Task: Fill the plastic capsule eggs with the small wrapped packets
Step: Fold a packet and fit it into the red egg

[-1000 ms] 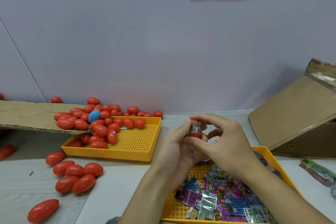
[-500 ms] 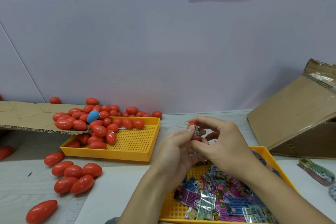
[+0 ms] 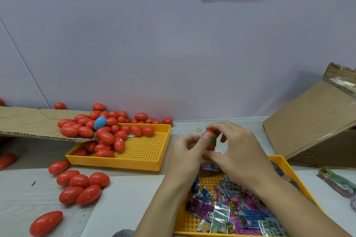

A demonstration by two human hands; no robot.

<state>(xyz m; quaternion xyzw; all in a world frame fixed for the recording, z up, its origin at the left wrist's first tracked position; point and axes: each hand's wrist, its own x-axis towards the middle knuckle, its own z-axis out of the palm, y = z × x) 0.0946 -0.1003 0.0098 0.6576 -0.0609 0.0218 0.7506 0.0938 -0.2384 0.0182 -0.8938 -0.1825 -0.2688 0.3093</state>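
Both hands meet above the near tray. My left hand (image 3: 187,153) and my right hand (image 3: 238,151) together grip one red capsule egg (image 3: 210,140), its two halves nearly joined with a wrapped packet showing between them. Under my hands a yellow tray (image 3: 294,176) holds several small wrapped packets (image 3: 231,211) in purple, blue and green. A second yellow tray (image 3: 146,152) at the left holds several red eggs (image 3: 107,137).
A cardboard flap (image 3: 38,123) at the left carries more red eggs and one blue egg (image 3: 100,123). Loose red eggs (image 3: 81,186) lie on the table at the near left. A tilted cardboard box (image 3: 316,127) stands at the right, with a packet bundle (image 3: 337,181) beside it.
My hands have pressed the two egg halves closer together around the packet, so less of the packet shows. Both hands have dropped slightly.
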